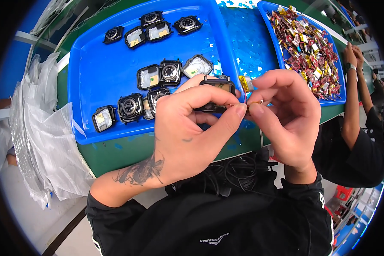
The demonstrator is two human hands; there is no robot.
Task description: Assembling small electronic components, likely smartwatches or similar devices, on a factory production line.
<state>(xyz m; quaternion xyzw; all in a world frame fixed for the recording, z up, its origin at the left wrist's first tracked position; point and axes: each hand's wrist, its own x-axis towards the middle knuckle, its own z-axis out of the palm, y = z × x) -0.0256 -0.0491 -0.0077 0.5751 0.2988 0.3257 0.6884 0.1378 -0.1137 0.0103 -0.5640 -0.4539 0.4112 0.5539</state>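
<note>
My left hand (196, 123) is closed around a black smartwatch case (217, 84), held above the near right edge of a large blue tray (115, 59). Close beside it, my right hand (288, 113) pinches a small part with thin wires, and the thumbs of both hands nearly meet. A small battery with yellow tape (246, 83) shows between the hands, seemingly attached to those wires. Fingers hide most of the case and the pinched part. Several black watch cases (130, 107) lie in the tray, some showing round sensor backs, others their open insides.
At the right, a second blue tray (341, 81) is heaped with small batteries and red circuit pieces (305, 49). Blue film scraps (251, 38) cover the table between the trays. Clear plastic sheeting (42, 136) hangs at the left. Another person's arms (350, 94) are at the far right.
</note>
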